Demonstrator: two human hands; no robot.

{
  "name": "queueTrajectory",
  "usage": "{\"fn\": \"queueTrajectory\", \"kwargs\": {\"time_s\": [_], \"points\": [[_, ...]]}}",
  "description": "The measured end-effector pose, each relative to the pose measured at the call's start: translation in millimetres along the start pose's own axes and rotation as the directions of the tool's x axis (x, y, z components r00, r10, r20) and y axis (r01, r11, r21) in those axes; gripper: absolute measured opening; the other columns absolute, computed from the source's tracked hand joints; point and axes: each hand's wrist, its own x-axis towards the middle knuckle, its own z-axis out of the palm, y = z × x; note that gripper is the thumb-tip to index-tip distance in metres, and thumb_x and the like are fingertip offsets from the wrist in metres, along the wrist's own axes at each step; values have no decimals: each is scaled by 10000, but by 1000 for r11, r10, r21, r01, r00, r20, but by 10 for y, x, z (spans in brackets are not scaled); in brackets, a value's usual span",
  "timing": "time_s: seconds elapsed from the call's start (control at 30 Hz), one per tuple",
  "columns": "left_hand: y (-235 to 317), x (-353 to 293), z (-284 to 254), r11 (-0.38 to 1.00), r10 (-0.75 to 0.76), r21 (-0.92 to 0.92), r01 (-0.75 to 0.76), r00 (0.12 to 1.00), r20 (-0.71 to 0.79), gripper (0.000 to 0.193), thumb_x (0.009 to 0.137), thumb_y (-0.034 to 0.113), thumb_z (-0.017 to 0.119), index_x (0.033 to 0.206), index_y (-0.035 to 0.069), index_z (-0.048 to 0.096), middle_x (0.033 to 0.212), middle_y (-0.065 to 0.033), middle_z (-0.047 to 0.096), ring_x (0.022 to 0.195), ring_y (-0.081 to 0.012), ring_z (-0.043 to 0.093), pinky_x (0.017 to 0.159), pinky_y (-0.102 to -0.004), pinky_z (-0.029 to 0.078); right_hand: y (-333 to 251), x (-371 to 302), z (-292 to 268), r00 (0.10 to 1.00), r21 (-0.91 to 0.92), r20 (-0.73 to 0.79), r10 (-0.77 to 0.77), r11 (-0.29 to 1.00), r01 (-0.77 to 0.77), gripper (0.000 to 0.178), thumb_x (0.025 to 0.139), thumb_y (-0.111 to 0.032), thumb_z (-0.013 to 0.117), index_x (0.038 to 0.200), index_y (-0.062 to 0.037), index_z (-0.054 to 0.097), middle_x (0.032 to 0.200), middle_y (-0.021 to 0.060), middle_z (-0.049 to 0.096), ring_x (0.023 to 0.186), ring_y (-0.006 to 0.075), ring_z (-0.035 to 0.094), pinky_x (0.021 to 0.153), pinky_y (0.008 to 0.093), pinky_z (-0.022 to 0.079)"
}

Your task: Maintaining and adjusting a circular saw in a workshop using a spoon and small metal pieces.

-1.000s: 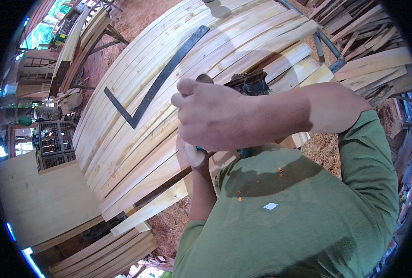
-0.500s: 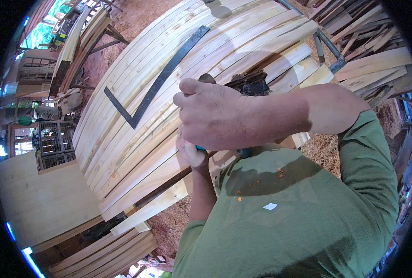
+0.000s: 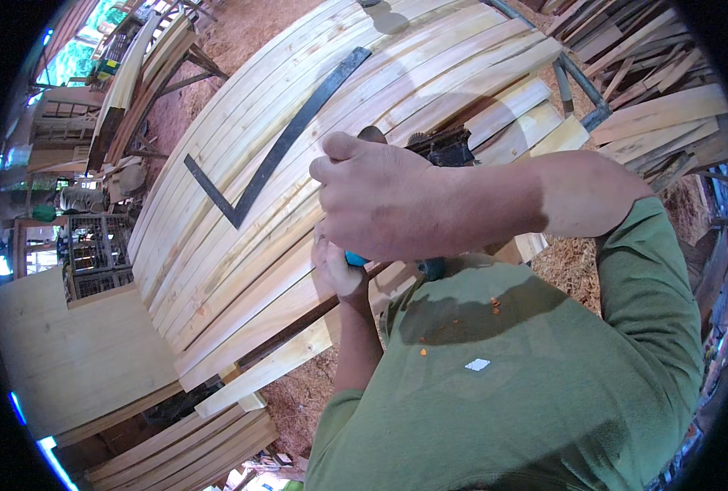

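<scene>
My right hand (image 3: pixel 380 196) is closed in a fist over the planks, its forearm crossing in from the right. Just below it, my left hand (image 3: pixel 339 266) has its fingers curled and partly covered by the right. Between the two hands shows a small teal piece (image 3: pixel 356 259) of something they hold; the rest is hidden. Past the right hand a dark rounded part (image 3: pixel 372 133) sticks out. Behind the right wrist sits a dark metal fixture (image 3: pixel 450 147) with a toothed wheel. A black steel square (image 3: pixel 286 143) lies flat on the light wooden planks (image 3: pixel 216 270).
A plywood sheet (image 3: pixel 77 352) lies at the left. Stacked boards (image 3: pixel 667 114) fill the far right, beside a metal frame (image 3: pixel 585 82). Curved boards (image 3: pixel 135 90) rest on a stand at the far left. Shavings (image 3: pixel 568 266) cover the ground.
My right hand has shifted very slightly up and to the right, baring a little more of the teal piece. The square and planks stay put.
</scene>
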Motion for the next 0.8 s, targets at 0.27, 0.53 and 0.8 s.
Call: {"fn": "queueTrajectory", "kwargs": {"time_s": [0.27, 0.53, 0.8], "points": [[51, 6, 44, 991, -92, -98, 86, 994, -61, 414, 966, 253, 478, 1049, -102, 673, 987, -188, 682, 958, -276, 631, 874, -399, 471, 51, -22, -14, 999, 11, 37, 12, 1000, -13, 151, 858, -231, 708, 846, -102, 787, 841, 52, 736, 927, 216, 656, 961, 394, 429], [15, 7, 31, 993, -67, -100, 63, 997, -34, 484, 938, 315, 528, 1128, -110, 662, 1086, -186, 692, 1034, -261, 648, 943, -382, 490, -189, -12, 494, 800, 893, 221, 558, 214, -396, 279, 949, -225, 661, 1031, 41, 637, 861, 223, 695, 792, 335, 712, 726, 429, 552], [69, 3, 57, 923, -134, -367, 117, 991, -21, 511, 992, 307, 463, 1199, -127, 635, 1192, -209, 678, 1130, -283, 647, 1024, -404, 478, -267, -6, 863, 745, 866, 315, 588, 143, -479, 256, 881, -184, 665, 1001, 41, 679, 848, 232, 689, 774, 327, 714, 719, 429, 556]]}}
